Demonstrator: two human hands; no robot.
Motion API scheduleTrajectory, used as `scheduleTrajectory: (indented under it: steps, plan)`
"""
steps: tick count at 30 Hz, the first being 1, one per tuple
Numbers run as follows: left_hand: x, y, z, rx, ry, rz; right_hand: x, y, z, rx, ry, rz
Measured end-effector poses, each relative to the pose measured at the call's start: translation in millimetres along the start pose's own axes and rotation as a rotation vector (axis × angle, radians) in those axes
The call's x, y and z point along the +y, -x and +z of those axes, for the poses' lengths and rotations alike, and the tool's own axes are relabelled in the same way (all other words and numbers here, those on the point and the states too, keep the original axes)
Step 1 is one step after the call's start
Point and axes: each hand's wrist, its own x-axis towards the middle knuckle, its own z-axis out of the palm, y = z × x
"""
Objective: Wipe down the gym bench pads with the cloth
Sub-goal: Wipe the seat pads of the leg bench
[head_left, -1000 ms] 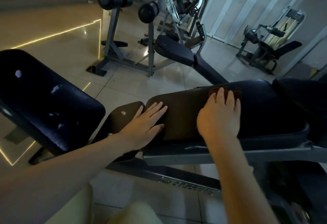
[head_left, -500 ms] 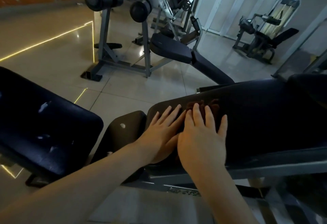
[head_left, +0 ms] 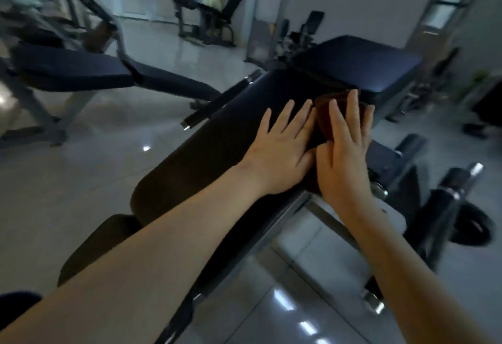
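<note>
While the left hand [head_left: 282, 150] lies flat, fingers spread, on the long bench pad [head_left: 212, 150], the right hand [head_left: 345, 153] presses the brown cloth [head_left: 323, 120] down with straight fingers, none curled as far as the blur shows. This looks like mid-wipe; the cloth lies under those fingers, and the next stroke should carry it onto the adjoining pad [head_left: 366, 63].

Cloth [head_left: 324, 115]: on the long pad [head_left: 217, 139], near its far end, under the right hand [head_left: 343, 150].
Left hand [head_left: 279, 150]: flat on the long pad, just left of the cloth.
Square pad [head_left: 366, 63]: beyond the long pad's far end.
Short pad [head_left: 103, 240]: at the long pad's near end.
Second bench [head_left: 81, 71]: well left of the long pad.
Rollers [head_left: 445, 207]: right of the long pad, lower.
</note>
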Motion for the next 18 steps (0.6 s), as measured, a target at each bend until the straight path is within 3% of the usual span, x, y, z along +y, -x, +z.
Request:
scheduleTrajectory:
  steps: [6, 9, 13, 18]
  plan:
    - [-8, -7, -1, -0.001, -0.031, 0.068, -23, -17, 12, 0.348, -0.483, 0.383]
    - [-14, -5, 3, 0.031, -0.033, 0.103, -24, -15, 18, 0.469, -0.661, 0.468]
    - [-21, -5, 9, 0.095, -0.004, 0.127, -20, 3, 32, 0.517, -0.701, 0.467]
    - [-26, -8, 13, 0.125, 0.021, 0.148, -41, 61, 64, 0.412, -0.750, 0.528]
